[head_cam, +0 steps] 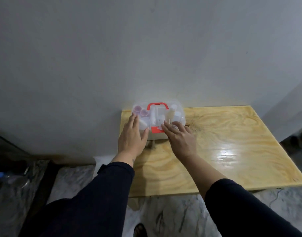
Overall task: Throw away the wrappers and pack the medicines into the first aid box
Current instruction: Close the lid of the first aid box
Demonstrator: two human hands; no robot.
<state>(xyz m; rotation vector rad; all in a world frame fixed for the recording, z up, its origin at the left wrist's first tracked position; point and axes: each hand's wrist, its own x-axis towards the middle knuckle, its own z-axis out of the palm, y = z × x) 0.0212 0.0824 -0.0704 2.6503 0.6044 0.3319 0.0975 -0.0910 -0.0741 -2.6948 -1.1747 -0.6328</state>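
1. We press our 2 hands on the see-through plastic first aid box with the red handle [158,117]. It sits at the back left corner of the shiny yellow wooden table [232,142], close to the grey wall [146,48].
2. Our left hand [131,134] lies flat on the left part of the clear lid, fingers spread apart and holding nothing.
3. Our right hand [178,135] lies flat on the front right part of the lid, fingers loose and apart, also holding nothing.
4. What could go wrong: the box is near the table's left edge. If we push harder on one side, we think it could slide off or tip.
5. The lid may not click shut if a tall bottle inside is in the way. We cannot tell if the red front latch [157,130] is locked.
6. Inside the box we see 2 small purple cups [140,111] on the left, white bottles [175,112] on the right and white tubes in the middle.
7. We see no wrappers on the table, so we think the job is almost done.
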